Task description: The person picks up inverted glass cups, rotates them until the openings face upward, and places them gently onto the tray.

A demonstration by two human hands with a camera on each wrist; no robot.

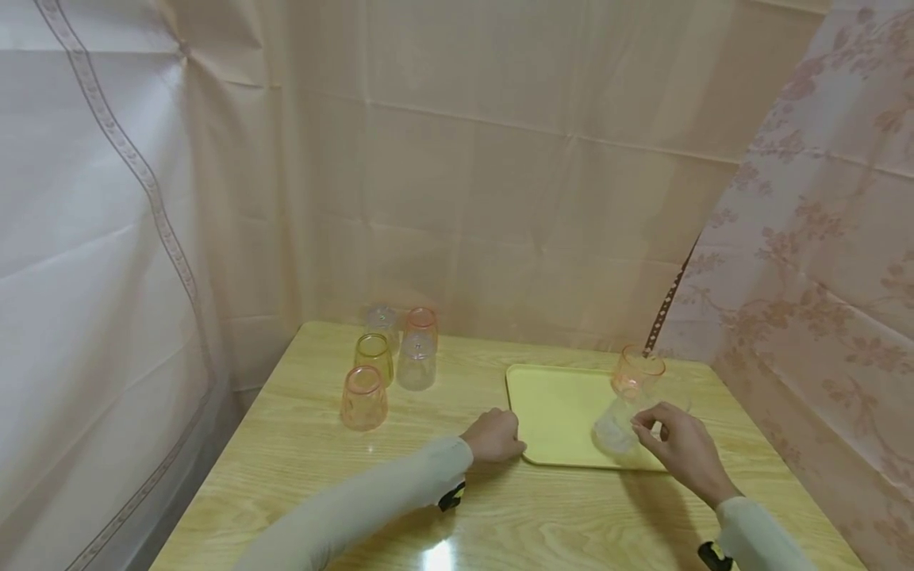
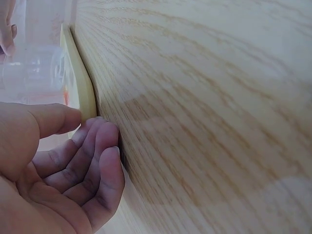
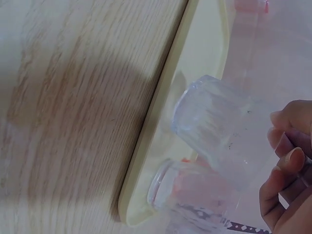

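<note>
My left hand is at the left front corner of a yellow tray. In the left wrist view its thumb lies on the tray's rim with curled fingers against the underside. Over the tray's right part, my right hand pinches a clear drinking glass by its base end. That glass tilts, mouth downward toward the tray, and blurs in the head view. Beside it in the right wrist view, another clear glass stands mouth down on the tray. An orange glass is at the tray's back right.
Several upturned glasses are grouped on the table's left: an orange glass, a yellow glass, a clear glass, and others behind. Cloth curtains hang at the back and both sides of the wooden table.
</note>
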